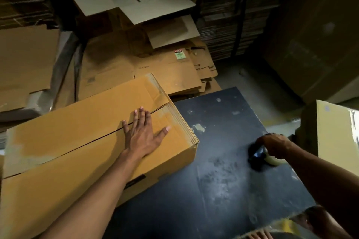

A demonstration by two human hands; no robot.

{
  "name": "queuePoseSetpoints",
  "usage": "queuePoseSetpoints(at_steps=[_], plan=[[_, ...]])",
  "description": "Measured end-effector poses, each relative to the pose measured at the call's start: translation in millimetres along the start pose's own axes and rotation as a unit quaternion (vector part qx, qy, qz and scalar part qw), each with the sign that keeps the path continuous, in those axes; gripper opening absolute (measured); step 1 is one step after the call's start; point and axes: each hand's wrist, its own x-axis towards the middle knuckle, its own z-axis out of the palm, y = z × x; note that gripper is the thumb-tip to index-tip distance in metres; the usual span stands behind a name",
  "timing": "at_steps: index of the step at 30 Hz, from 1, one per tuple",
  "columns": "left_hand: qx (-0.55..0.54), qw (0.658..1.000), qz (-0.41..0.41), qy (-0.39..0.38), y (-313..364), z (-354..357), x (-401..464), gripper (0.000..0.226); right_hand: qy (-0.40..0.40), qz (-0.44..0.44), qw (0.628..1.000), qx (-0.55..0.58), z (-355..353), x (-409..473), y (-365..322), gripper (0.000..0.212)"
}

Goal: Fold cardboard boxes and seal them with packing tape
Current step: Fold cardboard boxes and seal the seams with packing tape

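no legible text; sticker (179, 55) on flattened cardboard (139, 72) unreadable

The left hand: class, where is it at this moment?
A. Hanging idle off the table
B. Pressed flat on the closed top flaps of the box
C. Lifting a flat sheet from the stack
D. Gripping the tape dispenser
B: the left hand lies with straight, spread fingers across the centre seam of the cardboard box, while the right hand grips the tape dispenser.

The right hand (274, 145) hides most of what seems a tape dispenser (258, 158).
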Motion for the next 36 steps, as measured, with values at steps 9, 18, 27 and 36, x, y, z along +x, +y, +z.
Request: queuePoseSetpoints(at_steps=[9,18,27,36], plan=[[0.012,1.000,-0.002,-0.011,0.2,-8.3,-6.1,0.112,0.129,0.006,0.991,-0.030,-33.8,13.2,-27.8,0.028],[-0.015,0.999,-0.028,-0.017,-81.8,-24.8,-46.9,0.110,0.375,-0.165,0.901,0.142,-233.6,-67.1,-181.9,0.033],[0.034,0.977,-0.210,0.025,-278.8,-23.4,-159.5,0.117,0.199,-0.442,0.850,0.204,-260.3,-94.9,-437.5,0.028],[-0.013,0.985,-0.158,0.064,-277.8,-11.3,-176.2,0.113,0.056,-0.484,0.820,0.301,-254.5,-109.9,-526.4,0.054]])
